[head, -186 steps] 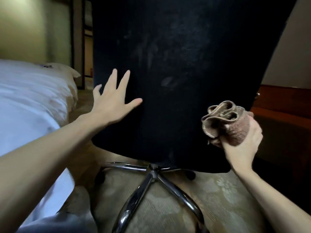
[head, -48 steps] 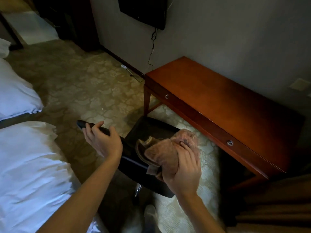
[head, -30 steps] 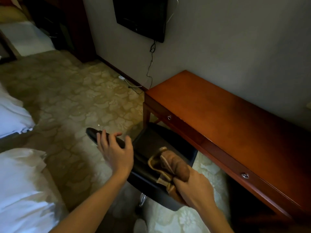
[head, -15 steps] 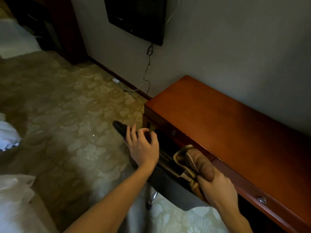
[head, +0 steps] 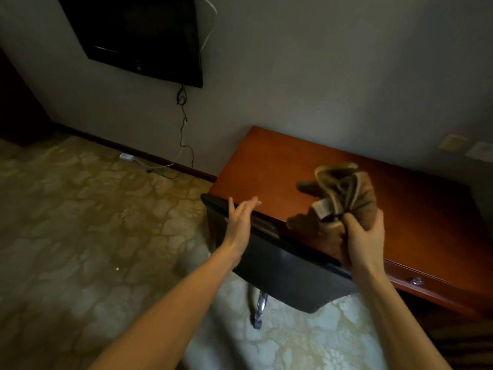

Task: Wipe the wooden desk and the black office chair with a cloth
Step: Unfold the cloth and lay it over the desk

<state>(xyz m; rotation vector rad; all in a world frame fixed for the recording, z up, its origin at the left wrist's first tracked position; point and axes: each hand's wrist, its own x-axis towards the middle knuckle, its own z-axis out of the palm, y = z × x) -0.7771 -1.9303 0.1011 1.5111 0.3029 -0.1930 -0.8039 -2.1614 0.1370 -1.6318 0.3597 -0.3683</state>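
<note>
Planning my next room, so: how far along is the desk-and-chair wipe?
Done, apparently: the cloth ran along the chair backrest moments ago; it now stands against the desk. In hand: the right hand grips the bunched cloth above the desk top; the left hand is open by the backrest. Left, seemingly: the desk itself.

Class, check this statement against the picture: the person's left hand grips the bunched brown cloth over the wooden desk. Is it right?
Not quite. The head view shows the right hand gripping the bunched brown cloth over the wooden desk; the left hand, fingers straight, is by the black chair.
</note>
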